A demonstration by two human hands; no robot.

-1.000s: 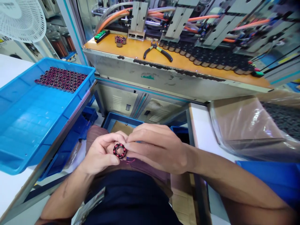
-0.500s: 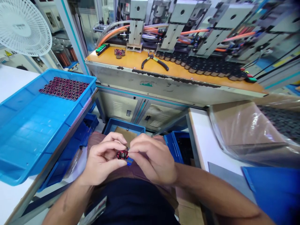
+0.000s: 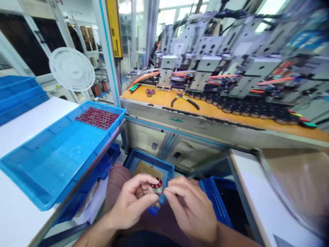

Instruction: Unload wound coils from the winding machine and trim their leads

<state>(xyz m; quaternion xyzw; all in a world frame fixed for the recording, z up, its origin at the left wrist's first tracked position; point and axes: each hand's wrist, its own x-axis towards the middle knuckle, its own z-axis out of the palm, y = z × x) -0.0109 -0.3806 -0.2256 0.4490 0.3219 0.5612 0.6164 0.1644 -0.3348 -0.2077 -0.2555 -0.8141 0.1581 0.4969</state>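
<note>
In the head view my left hand (image 3: 136, 200) grips a small wound motor stator (image 3: 157, 185) between thumb and fingers. The stator has a black and red top and a grey metallic side, and it sits tilted above my lap. Against its right edge, the thumb and index fingertip of my right hand (image 3: 191, 206) are pinched together. A thin reddish wire (image 3: 167, 177) shows just above those fingers; whether they hold its end is too small to tell. Something bright blue (image 3: 153, 210) lies below the stator, partly hidden by my left hand.
A blue tray (image 3: 51, 171) on the left table carries many similar stators (image 3: 99, 118). Ahead, an orange bench (image 3: 164, 100) bears pliers (image 3: 185, 101), a few stators (image 3: 150, 92) and a row of black-topped parts (image 3: 239, 106). Another blue tray (image 3: 168, 166) stands low before my knees.
My view has tilted up and shifted left, so hands and bench appear lower and further right. The stator has turned to show its top and side. Both hands stay at it.
</note>
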